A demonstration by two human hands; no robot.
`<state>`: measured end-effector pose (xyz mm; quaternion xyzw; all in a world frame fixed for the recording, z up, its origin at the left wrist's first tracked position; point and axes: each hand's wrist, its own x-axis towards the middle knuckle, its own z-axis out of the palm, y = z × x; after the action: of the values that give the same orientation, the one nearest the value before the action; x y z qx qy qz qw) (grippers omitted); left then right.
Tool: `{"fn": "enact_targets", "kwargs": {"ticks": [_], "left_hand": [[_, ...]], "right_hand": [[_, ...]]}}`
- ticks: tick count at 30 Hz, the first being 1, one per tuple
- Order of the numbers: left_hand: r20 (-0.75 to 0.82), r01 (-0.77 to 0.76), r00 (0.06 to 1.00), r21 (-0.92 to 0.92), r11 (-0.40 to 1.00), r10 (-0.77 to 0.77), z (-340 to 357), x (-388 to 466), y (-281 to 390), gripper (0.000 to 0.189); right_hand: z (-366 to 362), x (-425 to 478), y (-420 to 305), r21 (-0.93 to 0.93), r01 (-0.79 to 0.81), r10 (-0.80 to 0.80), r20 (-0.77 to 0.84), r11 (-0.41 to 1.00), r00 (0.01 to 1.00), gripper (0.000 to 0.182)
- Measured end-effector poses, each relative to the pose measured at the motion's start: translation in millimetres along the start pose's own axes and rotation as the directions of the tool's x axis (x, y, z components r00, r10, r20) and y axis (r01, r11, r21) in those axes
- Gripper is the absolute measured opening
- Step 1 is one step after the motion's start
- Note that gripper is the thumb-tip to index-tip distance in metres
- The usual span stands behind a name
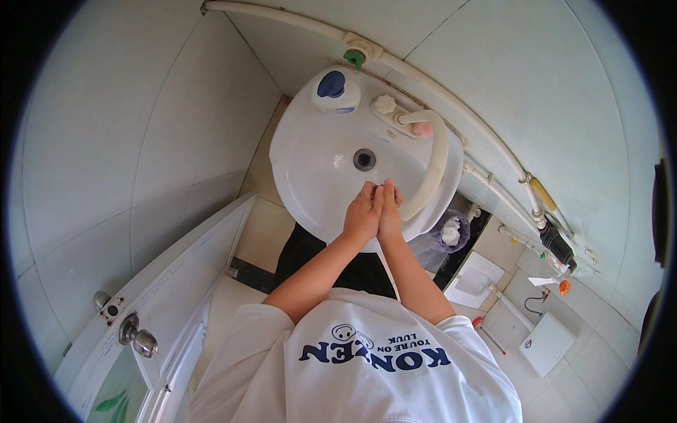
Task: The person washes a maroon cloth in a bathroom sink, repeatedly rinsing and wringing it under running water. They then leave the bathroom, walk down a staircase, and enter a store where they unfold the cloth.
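Observation:
My left hand (363, 212) and my right hand (391, 207) are pressed together over the front of a white ceramic washbasin (312, 174). Their fingers point toward the basin's back. A small dark patch shows between the fingertips, too little to tell what it is. A thick cream hose (437, 164) curves from the tap (398, 112) down to the right side of my right hand; its end is hidden there. The round drain (364, 159) lies just beyond my fingertips. A white pump bottle (335, 95) with a dark blue head stands on the basin's back left rim.
A white door (174, 285) with a metal knob (138, 337) stands ajar at left. Pipes (439, 84) with a green valve handle (355, 58) run along the tiled wall. At right are a lined waste bin (456, 232), a squat toilet (474, 280) and a white cistern (547, 343).

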<state>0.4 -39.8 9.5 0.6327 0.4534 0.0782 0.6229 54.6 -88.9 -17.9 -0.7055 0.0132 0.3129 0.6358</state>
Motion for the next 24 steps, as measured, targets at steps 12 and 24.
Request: {"fn": "enact_targets", "kwargs": {"ticks": [12,24], "left_hand": [[0.252,-0.214,0.958,0.317,0.924,0.135,-4.6,16.1,14.7,0.025],[0.242,-0.006,0.962,-0.441,0.897,0.125,-46.3,34.7,-43.9,0.027]], "right_hand": [[-52.1,23.1,-8.7,0.078,-0.455,0.397,0.375,0.887,0.838,0.025],[-47.9,10.5,-45.3,0.051,-0.498,0.381,0.58,0.866,0.72,0.034]]}}
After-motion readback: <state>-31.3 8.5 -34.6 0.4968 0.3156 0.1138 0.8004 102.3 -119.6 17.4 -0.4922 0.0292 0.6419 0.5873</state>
